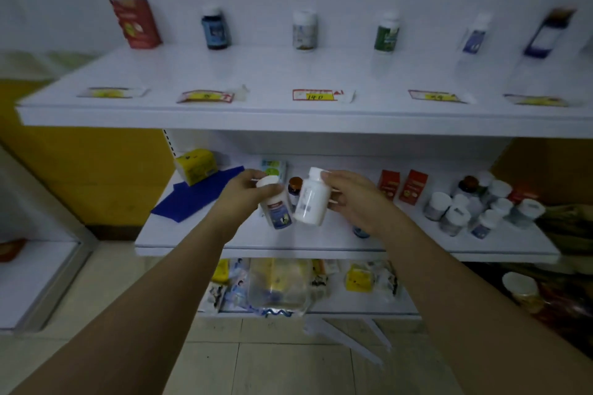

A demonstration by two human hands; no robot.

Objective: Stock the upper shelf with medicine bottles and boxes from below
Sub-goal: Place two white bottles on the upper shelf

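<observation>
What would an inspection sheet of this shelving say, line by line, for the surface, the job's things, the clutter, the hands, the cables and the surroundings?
Surface: white upper shelf; a row of products stands spaced along its back, price tags lie near its front edge.
Job's things: blue-labelled bottle and white bottle, both held; capped bottles and red boxes stand on the middle shelf.
Clutter: yellow pack and blue sheet at the middle shelf's left; plastic packets below.
Hands: left hand grips the blue-labelled bottle; right hand grips the white bottle.
Cables: nothing seen.
Surroundings: yellow wall panel, tiled floor.
</observation>
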